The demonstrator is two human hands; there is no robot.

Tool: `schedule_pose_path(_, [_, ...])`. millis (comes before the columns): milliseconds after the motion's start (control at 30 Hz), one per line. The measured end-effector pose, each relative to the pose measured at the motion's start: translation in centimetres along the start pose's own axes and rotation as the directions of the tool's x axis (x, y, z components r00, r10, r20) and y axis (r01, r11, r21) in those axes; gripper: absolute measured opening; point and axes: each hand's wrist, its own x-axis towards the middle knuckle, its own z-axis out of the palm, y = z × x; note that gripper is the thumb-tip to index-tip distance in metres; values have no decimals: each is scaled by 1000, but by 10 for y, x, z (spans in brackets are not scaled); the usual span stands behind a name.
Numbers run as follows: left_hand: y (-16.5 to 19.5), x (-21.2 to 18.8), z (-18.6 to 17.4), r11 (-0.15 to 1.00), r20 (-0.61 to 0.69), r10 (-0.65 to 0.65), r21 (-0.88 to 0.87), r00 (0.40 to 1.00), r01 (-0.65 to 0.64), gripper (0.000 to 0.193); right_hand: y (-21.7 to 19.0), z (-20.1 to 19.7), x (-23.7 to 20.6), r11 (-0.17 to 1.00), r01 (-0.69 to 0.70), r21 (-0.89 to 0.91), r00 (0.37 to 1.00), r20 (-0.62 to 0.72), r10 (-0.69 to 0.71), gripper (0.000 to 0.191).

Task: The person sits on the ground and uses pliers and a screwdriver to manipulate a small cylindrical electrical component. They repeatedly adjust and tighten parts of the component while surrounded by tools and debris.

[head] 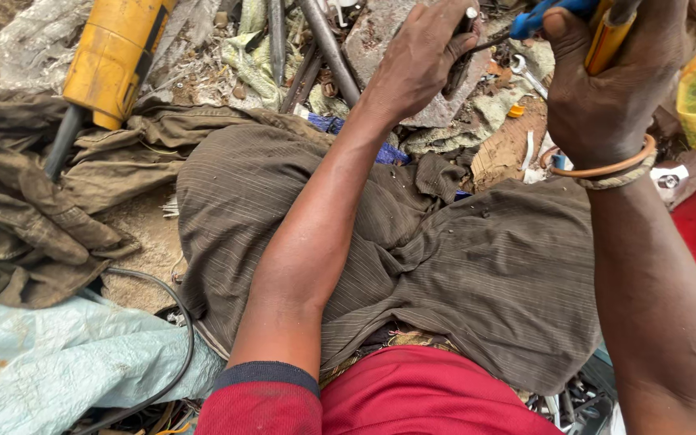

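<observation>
The left hand [424,52] is closed in a tight grip around a small dark rod-like piece [462,40] with a pale tip, held low over the stone slab [380,36] at the top of the view, just beyond the person's knees. The right hand [606,80] is clamped on the handles of a tool [598,24], one handle blue and one yellow-orange; its working end is cut off by the frame edge, so what it bites on cannot be seen. A thin dark wire [493,42] seems to run between the small piece and the tool. To do this well, the left hand should probably keep the piece pinned steady near the slab while the right squeezes squarely, with the wrists close together so the wire does not twist or slip. Around them the ground is crowded: metal rods [328,44] lie just beside the left hand, a small spanner [529,76] rests between the two hands, and scraps of cloth and plastic litter the dirt. A yellow cylindrical machine [114,56] lies well to the left, with a black cable [179,322] looping past a pale tarpaulin [50,362]. The draped brown cloth [461,258] over the lap hides whatever drops there, and the clutter near the slab leaves little room to set anything down.
</observation>
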Motion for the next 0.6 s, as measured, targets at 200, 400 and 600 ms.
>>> schedule_pose_path(200, [11, -3, -10, 993, -83, 68, -87, 994, -75, 46, 2, 4, 13, 998, 56, -9, 994, 95, -55, 9])
schedule_pose_path(400, [34, 2, -25, 994, 9, 69, 86, 998, -69, 32, 16, 9, 2, 991, 103, -90, 993, 58, -99, 7])
schedule_pose_path(600, [33, -1, -22, 994, -66, 85, 67, 994, -80, 22, -27, -22, 34, 982, 136, -132, 966, 236, -102, 9])
